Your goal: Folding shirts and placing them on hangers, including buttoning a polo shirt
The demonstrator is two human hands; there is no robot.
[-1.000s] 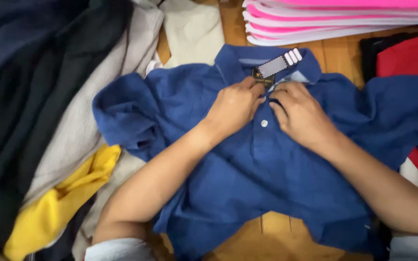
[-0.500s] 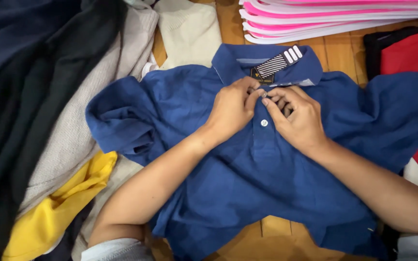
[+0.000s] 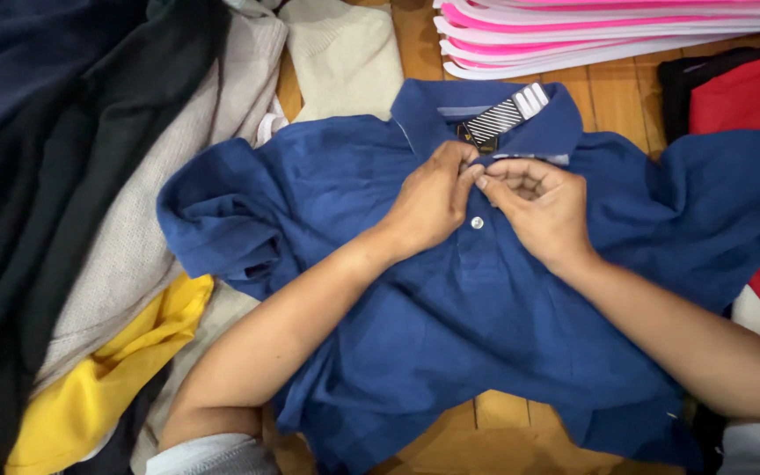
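Shirt: blue polo shirt (image 3: 450,334) spread front-up across the middle of the frame on a wooden floor (image 3: 503,413), collar toward the top
Collar: blue collar (image 3: 485,110) upper centre, striped tag (image 3: 503,114) showing inside the neck
Left hand: left hand (image 3: 428,207) at centre, just below the collar, fingertips (image 3: 464,163) pinching the left edge of the placket
Right hand: right hand (image 3: 543,207) just right of centre, fingers curled, fingertips (image 3: 485,183) pinching the opposite placket edge and touching the other hand's
Button: white button (image 3: 477,222) on the placket, just below the meeting fingertips, uncovered
Sleeves: left-of-frame sleeve (image 3: 222,229) bunched and folded, the other reaching to the right edge
Left of frame: pile of dark navy and black garments (image 3: 54,176), grey knit (image 3: 160,220) beside it, yellow garment (image 3: 116,378) at lower left
Top: cream knit (image 3: 345,57) upper centre, stack of pink and white flat sheets (image 3: 609,31) upper right
Right edge: red garment (image 3: 749,97) above the shirt, partly under black fabric
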